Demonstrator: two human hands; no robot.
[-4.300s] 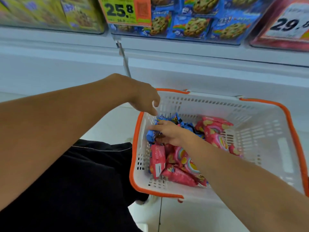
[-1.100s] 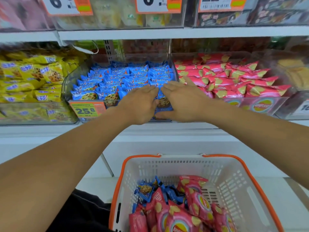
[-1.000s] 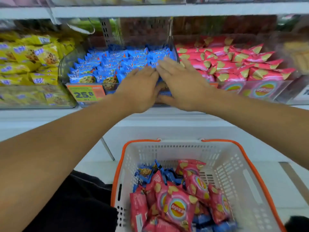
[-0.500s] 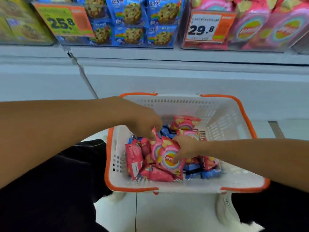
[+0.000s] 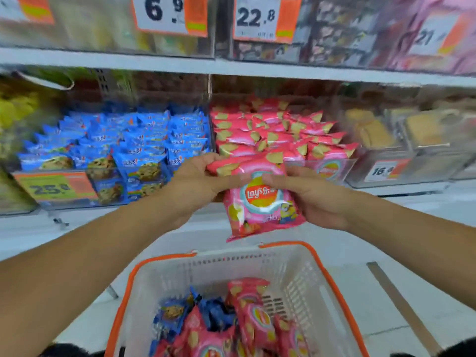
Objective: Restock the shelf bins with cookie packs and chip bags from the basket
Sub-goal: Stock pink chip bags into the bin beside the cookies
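Observation:
A pink chip bag [image 5: 260,202] is held up in front of the shelf by both hands. My left hand [image 5: 198,184] grips its upper left corner and my right hand [image 5: 309,194] holds its right side. Just behind it stands the clear bin of pink chip bags [image 5: 278,132]. To the left is the bin of blue cookie packs [image 5: 123,145]. Below, the white basket with an orange rim [image 5: 332,287] holds several more pink chip bags [image 5: 252,318] and blue cookie packs [image 5: 175,313].
A bin of yellow packs [image 5: 15,112] sits at far left and clear bins of pale biscuits [image 5: 401,130] at right. An upper shelf [image 5: 231,65] with price tags hangs overhead. The white shelf base [image 5: 386,228] runs behind the basket.
Both hands left the basket and rose to shelf height with a pink chip bag. Earlier they were pressing blue cookie packs into the blue bin.

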